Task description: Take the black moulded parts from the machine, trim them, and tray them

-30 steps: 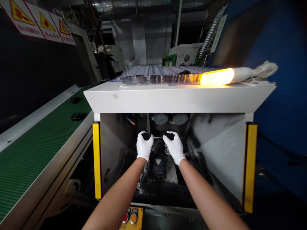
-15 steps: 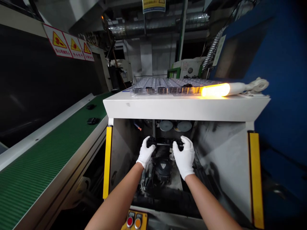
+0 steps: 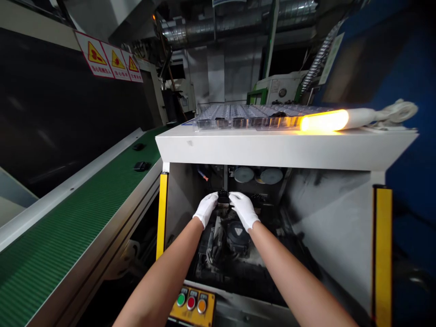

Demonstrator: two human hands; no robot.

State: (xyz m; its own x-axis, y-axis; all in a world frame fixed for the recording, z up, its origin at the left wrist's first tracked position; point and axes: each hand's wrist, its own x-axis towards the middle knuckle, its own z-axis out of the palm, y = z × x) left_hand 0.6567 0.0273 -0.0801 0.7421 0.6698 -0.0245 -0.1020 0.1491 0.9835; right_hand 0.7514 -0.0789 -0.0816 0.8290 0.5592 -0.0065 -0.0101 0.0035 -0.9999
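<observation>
Both hands wear white gloves and reach into the dark opening of a machine. My left hand [image 3: 206, 209] is closed at the left side of a small black part [image 3: 223, 198]. On the right side of that same part, my right hand [image 3: 243, 208] has its fingers together, gripping it. The part lies level between the fingertips, at a dark fixture whose details are hard to make out. Two round grey discs [image 3: 244, 175] sit behind and above the hands. A round black unit with a triangle mark [image 3: 238, 237] is below them.
A white shelf [image 3: 272, 147] overhangs the opening, bearing a clear tray [image 3: 245, 122] and a glowing lamp [image 3: 323, 121]. Yellow posts [image 3: 161, 213] flank the sides. The green conveyor [image 3: 81, 213] at left carries black parts [image 3: 141, 166]. A button box [image 3: 193, 313] is below.
My right hand has moved left, close to my left hand, and its fingers have closed. My left hand has closed at the black part. The view has shifted slightly.
</observation>
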